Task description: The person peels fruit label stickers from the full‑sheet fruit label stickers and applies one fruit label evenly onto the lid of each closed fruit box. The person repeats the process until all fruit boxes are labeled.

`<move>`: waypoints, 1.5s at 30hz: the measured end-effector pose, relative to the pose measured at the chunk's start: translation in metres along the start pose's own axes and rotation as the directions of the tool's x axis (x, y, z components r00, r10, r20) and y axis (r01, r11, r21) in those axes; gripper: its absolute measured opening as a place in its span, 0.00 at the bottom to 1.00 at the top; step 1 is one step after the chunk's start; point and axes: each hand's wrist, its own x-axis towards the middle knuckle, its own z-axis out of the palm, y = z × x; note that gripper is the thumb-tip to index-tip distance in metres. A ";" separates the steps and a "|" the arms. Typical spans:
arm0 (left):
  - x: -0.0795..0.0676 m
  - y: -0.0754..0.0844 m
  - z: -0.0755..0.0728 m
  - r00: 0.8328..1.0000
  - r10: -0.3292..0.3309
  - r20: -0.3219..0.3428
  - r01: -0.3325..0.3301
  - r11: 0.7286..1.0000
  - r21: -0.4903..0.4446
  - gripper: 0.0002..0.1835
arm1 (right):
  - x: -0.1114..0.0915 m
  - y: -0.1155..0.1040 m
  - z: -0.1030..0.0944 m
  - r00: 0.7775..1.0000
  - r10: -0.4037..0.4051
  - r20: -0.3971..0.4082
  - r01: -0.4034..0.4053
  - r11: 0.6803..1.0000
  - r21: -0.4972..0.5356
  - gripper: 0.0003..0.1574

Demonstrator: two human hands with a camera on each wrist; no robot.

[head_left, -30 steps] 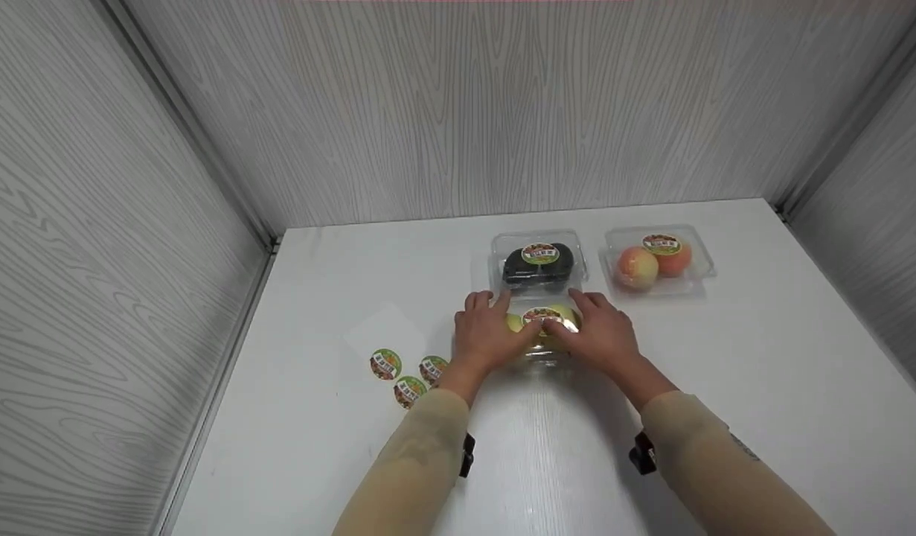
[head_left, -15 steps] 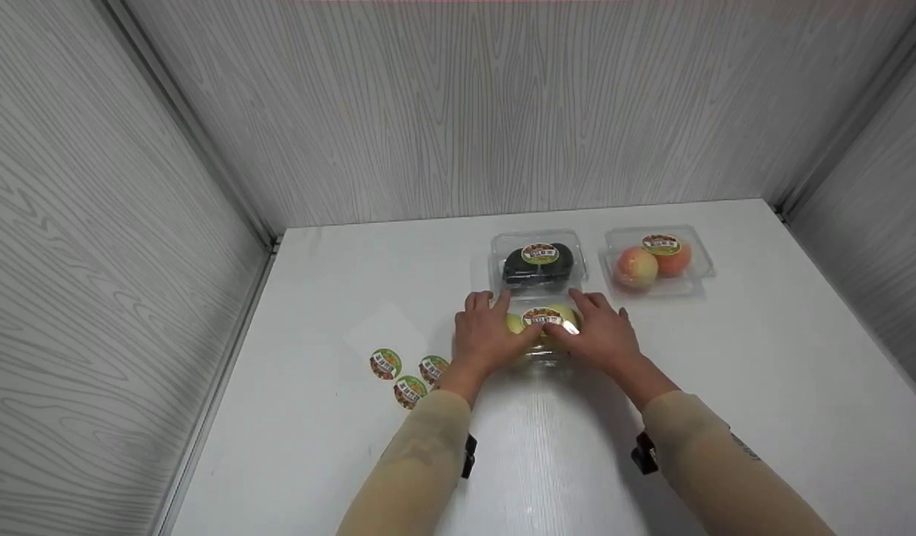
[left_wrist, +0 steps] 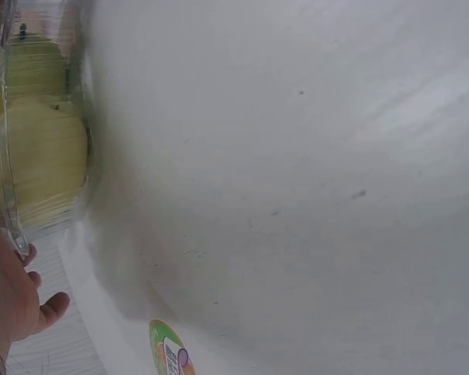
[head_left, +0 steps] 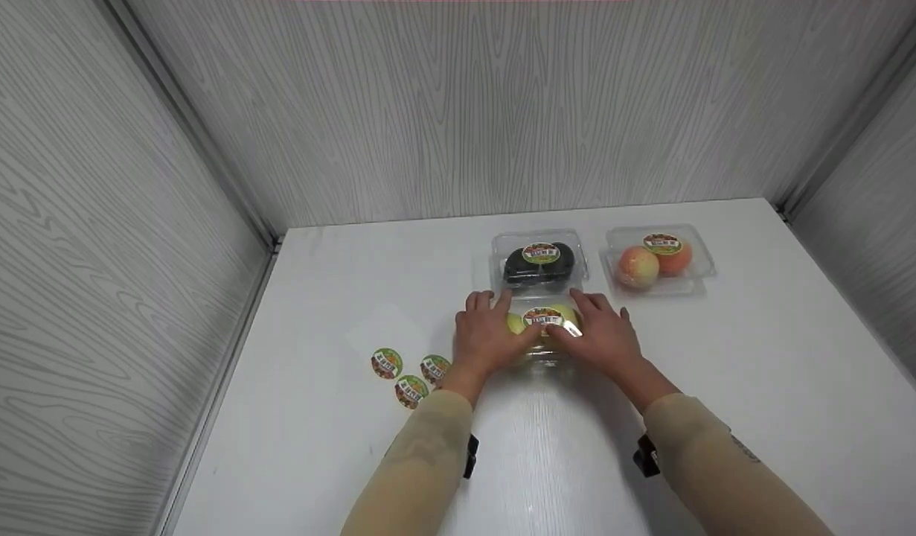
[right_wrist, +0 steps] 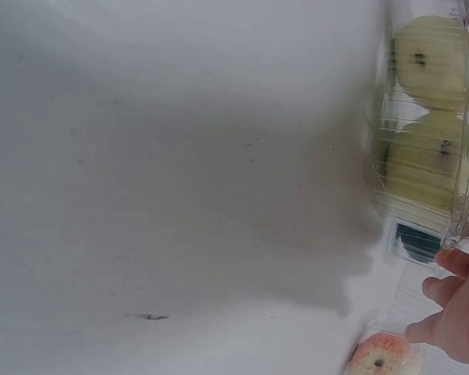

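Observation:
My left hand [head_left: 489, 335] and right hand [head_left: 603, 335] hold a clear plastic clamshell box [head_left: 548, 353] from its two sides. Both thumbs lie on top, over a round fruit-print label [head_left: 542, 318], and the other fingers reach along the far corners. Inside are pale yellow-green round fruits [left_wrist: 47, 152], also seen as ribbed-wall-covered fruits [right_wrist: 426, 160] in the right wrist view. Directly behind stands a second clear box with dark fruits [head_left: 538, 269] and the same kind of label. The palms hide the box's sides in the head view.
To the back right stands a third clear box holding peach-like fruits [head_left: 655, 266], labelled on top. Several round stickers [head_left: 387, 363] lie on the white table [head_left: 316, 313] left of my left forearm, near a faint pale sheet [head_left: 387, 324]. Grey wood-grain panels [head_left: 458, 112] enclose the table.

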 end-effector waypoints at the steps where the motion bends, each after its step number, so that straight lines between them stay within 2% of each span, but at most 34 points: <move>1: 0.000 0.000 0.000 1.000 0.002 -0.004 -0.002 1.000 -0.001 0.49 | 0.000 0.000 0.000 1.000 -0.001 -0.002 0.001 1.000 0.001 0.56; 12: -0.001 0.000 0.000 1.000 0.001 -0.017 -0.001 1.000 -0.014 0.49 | 0.001 0.000 0.000 0.999 0.022 0.027 -0.022 1.000 0.010 0.55; 25: -0.001 0.001 -0.001 1.000 -0.006 -0.011 0.005 1.000 -0.026 0.49 | -0.001 0.000 -0.001 1.000 0.016 0.018 -0.017 1.000 0.023 0.53; 34: -0.001 0.001 0.000 1.000 -0.007 -0.016 0.006 0.999 -0.038 0.45 | 0.000 -0.002 -0.002 0.999 0.037 0.031 -0.038 0.999 0.016 0.51; 45: -0.001 0.000 0.002 0.999 -0.013 -0.031 0.011 0.998 -0.059 0.42 | 0.000 -0.002 0.000 0.998 0.059 0.033 -0.060 0.998 0.017 0.45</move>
